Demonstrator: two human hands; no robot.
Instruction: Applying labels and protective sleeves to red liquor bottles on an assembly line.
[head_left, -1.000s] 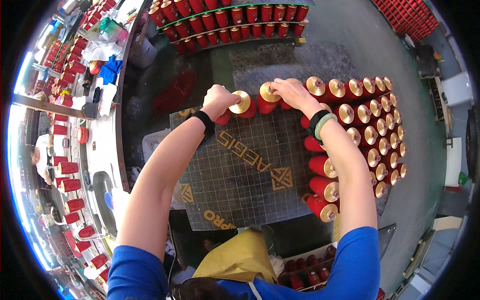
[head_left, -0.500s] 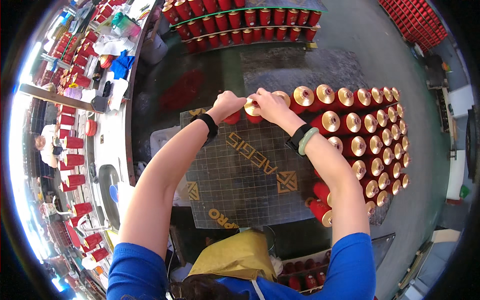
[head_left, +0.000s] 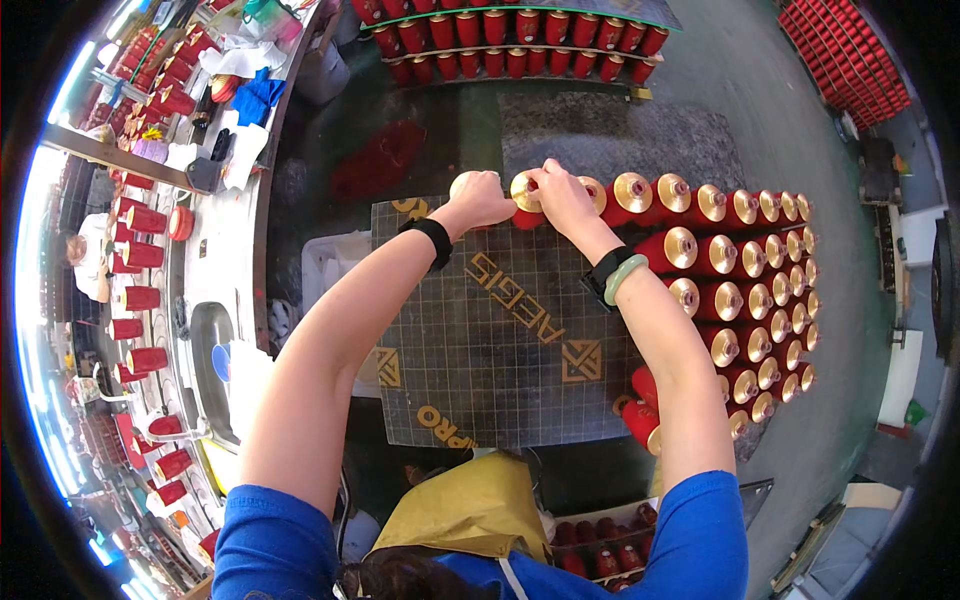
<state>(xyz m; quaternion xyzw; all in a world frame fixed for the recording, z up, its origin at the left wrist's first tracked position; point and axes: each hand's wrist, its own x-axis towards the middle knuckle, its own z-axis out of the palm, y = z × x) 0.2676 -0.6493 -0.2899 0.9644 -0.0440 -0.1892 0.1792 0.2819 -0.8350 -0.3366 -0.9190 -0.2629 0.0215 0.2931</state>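
Spools (head_left: 735, 300) right of mat (head_left: 500, 340), apparently.

Floor (head_left: 700, 110): grey, hard surface. Bearing: one dark gridded mat (head_left: 500, 330) with gold markings, laid flat; one darker speckled mat (head_left: 620, 130) just beyond it; red thread cones with gold tops (head_left: 740, 300), standing in close rows along the gridded mat's far and right edges.
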